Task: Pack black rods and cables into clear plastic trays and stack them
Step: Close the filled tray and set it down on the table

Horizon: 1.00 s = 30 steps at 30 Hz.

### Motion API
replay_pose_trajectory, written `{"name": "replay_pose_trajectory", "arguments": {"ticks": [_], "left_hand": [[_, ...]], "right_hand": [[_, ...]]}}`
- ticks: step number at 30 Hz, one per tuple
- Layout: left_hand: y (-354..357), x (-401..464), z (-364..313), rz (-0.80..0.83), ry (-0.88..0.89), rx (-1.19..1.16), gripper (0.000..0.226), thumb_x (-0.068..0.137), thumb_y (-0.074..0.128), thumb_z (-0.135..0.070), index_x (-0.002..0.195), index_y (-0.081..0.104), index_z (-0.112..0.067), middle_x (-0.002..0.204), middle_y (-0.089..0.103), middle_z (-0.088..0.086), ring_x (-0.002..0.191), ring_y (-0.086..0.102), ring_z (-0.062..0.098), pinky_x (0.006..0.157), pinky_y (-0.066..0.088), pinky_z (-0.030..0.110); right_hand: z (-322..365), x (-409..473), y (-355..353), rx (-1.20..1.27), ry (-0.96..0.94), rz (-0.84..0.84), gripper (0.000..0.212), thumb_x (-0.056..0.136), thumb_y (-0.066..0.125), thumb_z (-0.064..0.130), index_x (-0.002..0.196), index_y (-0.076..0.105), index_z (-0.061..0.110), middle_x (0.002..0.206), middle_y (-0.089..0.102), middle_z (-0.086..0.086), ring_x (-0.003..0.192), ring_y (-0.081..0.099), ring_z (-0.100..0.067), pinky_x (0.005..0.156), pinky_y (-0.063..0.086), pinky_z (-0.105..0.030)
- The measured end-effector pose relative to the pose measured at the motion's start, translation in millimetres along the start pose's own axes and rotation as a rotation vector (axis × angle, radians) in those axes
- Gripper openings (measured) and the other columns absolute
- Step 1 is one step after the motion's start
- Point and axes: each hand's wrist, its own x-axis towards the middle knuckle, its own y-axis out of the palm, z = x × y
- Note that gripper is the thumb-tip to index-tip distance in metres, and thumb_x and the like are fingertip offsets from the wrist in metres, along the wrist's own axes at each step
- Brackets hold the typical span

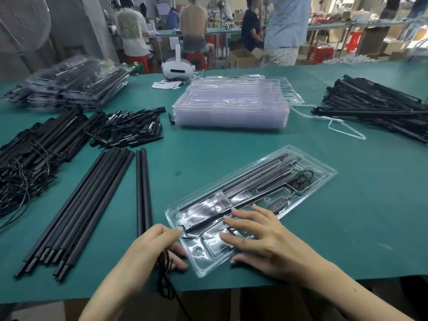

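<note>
A clear plastic tray (324, 172) lies diagonally on the green table in front of me, with black rods (252, 181) and a coiled cable (303, 179) seated in its slots. My right hand (257, 237) rests flat on the tray's near end, fingers spread. At the tray's near-left corner, my left hand (159, 244) pinches the end of a rod while a black cable (165, 274) hangs from its fingers over the table edge.
Loose black rods (92, 205) lie at left, with cables (20, 179) and small black parts (132, 128) beyond. Empty clear trays (231, 107) are stacked at centre, packed trays (76, 82) at far left, more rods (379, 110) at right. A white headset (177, 69) sits behind. Several people work in the background.
</note>
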Motion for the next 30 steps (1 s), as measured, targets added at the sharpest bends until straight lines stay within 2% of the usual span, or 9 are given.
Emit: {"name": "replay_pose_trajectory", "arguments": {"ticks": [3, 6, 10, 13, 18, 22, 24, 26, 30], "left_hand": [[-2.8, 0.5, -16.4, 0.058, 0.012, -0.040, 0.081, 0.052, 0.077, -0.048, 0.101, 0.055, 0.012, 0.083, 0.069, 0.026, 0.060, 0.069, 0.026, 0.054, 0.049, 0.029], [-12.0, -7.9, -26.1, 0.170, 0.001, -0.092, 0.084, 0.045, 0.074, -0.059, 0.104, 0.052, -0.002, 0.096, 0.070, 0.020, 0.059, 0.065, 0.031, 0.053, 0.047, 0.028], [-25.3, -18.5, -27.9, 0.278, 0.028, 0.086, 0.090, 0.044, 0.094, -0.034, 0.118, 0.050, -0.006, 0.110, 0.070, 0.011, 0.052, 0.060, 0.025, 0.050, 0.046, 0.026], [-40.6, -18.0, -37.5, 0.079, 0.126, 0.340, 0.049, 0.077, 0.074, 0.001, 0.117, 0.054, -0.016, 0.093, 0.073, 0.003, 0.052, 0.055, 0.021, 0.050, 0.046, 0.026], [-65.9, 4.8, -90.4, -0.260, 0.384, 0.516, 0.026, 0.081, 0.067, 0.002, 0.095, 0.066, -0.020, 0.089, 0.066, 0.008, 0.046, 0.056, 0.017, 0.042, 0.046, 0.019], [-68.0, 29.6, -120.1, -0.585, 0.466, 0.964, 0.034, 0.083, 0.065, -0.013, 0.115, 0.056, -0.021, 0.118, 0.058, 0.005, 0.107, 0.056, 0.024, 0.090, 0.042, 0.031], [-55.8, 29.3, -102.9, -0.718, 0.532, 1.161, 0.039, 0.081, 0.065, -0.026, 0.117, 0.050, -0.029, 0.115, 0.054, -0.006, 0.111, 0.052, 0.020, 0.091, 0.035, 0.035], [-37.2, 22.4, -72.8, -0.632, 0.493, 0.985, 0.016, 0.085, 0.058, -0.044, 0.095, 0.053, -0.033, 0.087, 0.064, -0.011, 0.085, 0.063, 0.016, 0.068, 0.039, 0.030], [0.3, 22.0, -46.3, -0.001, 0.049, 0.201, 0.055, 0.078, 0.041, -0.069, 0.095, 0.058, -0.019, 0.065, 0.071, 0.005, 0.043, 0.061, 0.021, 0.039, 0.037, 0.019]], "right_hand": [[2.1, -2.4, 4.5, -0.077, 0.049, -0.066, 0.023, 0.087, 0.067, 0.022, 0.109, 0.073, 0.020, 0.116, 0.068, -0.005, 0.111, 0.063, -0.026, 0.087, 0.050, -0.055], [2.8, -8.3, 7.9, -0.135, 0.077, -0.139, 0.035, 0.099, 0.039, 0.024, 0.109, 0.073, 0.020, 0.115, 0.069, -0.003, 0.107, 0.065, -0.024, 0.086, 0.050, -0.054], [5.8, -10.1, 12.2, -0.156, 0.141, -0.173, 0.049, 0.103, 0.025, 0.030, 0.109, 0.073, 0.023, 0.115, 0.069, 0.001, 0.107, 0.065, -0.020, 0.095, 0.043, -0.046], [8.8, -4.6, 15.6, -0.197, 0.172, -0.188, 0.036, 0.094, 0.041, 0.026, 0.109, 0.073, 0.023, 0.116, 0.069, 0.002, 0.108, 0.065, -0.020, 0.093, 0.037, -0.044], [12.1, 20.1, 11.7, -0.183, 0.248, -0.303, 0.036, 0.099, 0.039, 0.027, 0.109, 0.073, 0.021, 0.115, 0.069, -0.001, 0.107, 0.066, -0.021, 0.091, 0.040, -0.046], [14.0, 45.4, 17.4, -0.268, 0.348, -0.378, 0.030, 0.087, 0.051, 0.023, 0.104, 0.075, 0.019, 0.107, 0.072, -0.004, 0.100, 0.069, -0.024, 0.086, 0.051, -0.051], [14.5, 48.5, 28.6, -0.304, 0.354, -0.365, 0.035, 0.091, 0.044, 0.027, 0.102, 0.076, 0.019, 0.105, 0.073, -0.004, 0.099, 0.069, -0.024, 0.082, 0.051, -0.054], [12.5, 46.8, 37.9, -0.316, 0.339, -0.368, 0.051, 0.102, 0.027, 0.033, 0.101, 0.076, 0.020, 0.105, 0.073, -0.004, 0.099, 0.069, -0.024, 0.084, 0.051, -0.053], [9.7, 42.9, 41.4, -0.325, 0.309, -0.410, 0.034, 0.092, 0.044, 0.023, 0.109, 0.073, 0.018, 0.113, 0.070, -0.004, 0.106, 0.066, -0.024, 0.091, 0.038, -0.049]]}}
